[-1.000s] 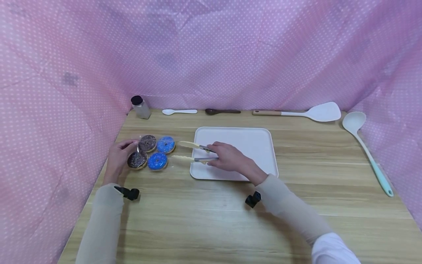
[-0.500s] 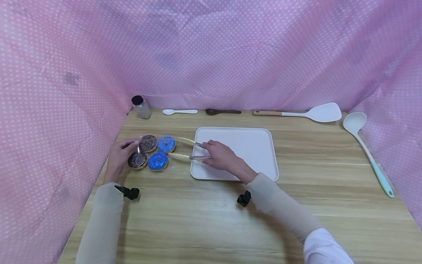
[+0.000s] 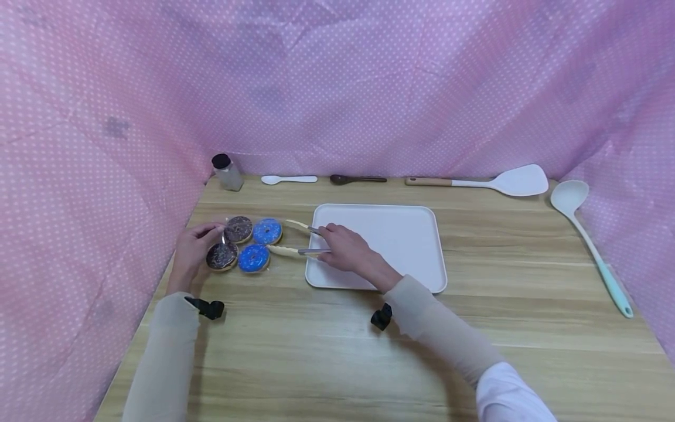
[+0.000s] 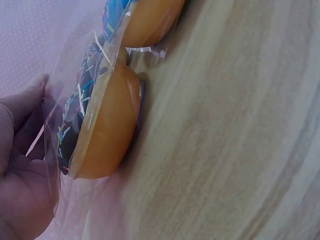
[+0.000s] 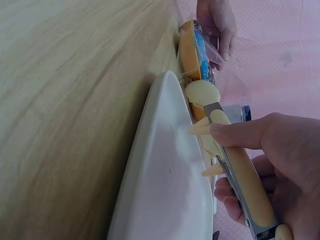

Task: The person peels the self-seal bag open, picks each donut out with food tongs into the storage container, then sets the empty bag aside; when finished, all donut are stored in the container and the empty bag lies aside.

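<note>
"How far along were they?"

"Early on, I'd judge. Two blue doughnuts and two chocolate doughnuts lay close together on the table, to the person's left of the white tray. Not one was on the tray. The wrapper was held and the tongs were in hand; that much was done. The tongs had yet to close on a doughnut."

"And the hands?"

"The left hand had thumb and fingers nearly together, pinching the edge of a clear wrapper beside the chocolate pair. The right hand was curled round the tongs, whose jaws stood well apart, pointing at the blue pair."

"Were the tongs touching them?"

"I couldn't tell. From the head, the nearer tip came right up by the blue doughnuts; from the right wrist, the tips themselves hid the spot."

"What else did one side show that another didn't?"

"Only the left wrist gave the film clearly, stretched over the sprinkles, with the plain golden side of a doughnut bulging beneath. The right wrist showed the thumb lying along the tongs' handle and the tray's raised rim. Only from the head could all four doughnuts be counted."
</note>
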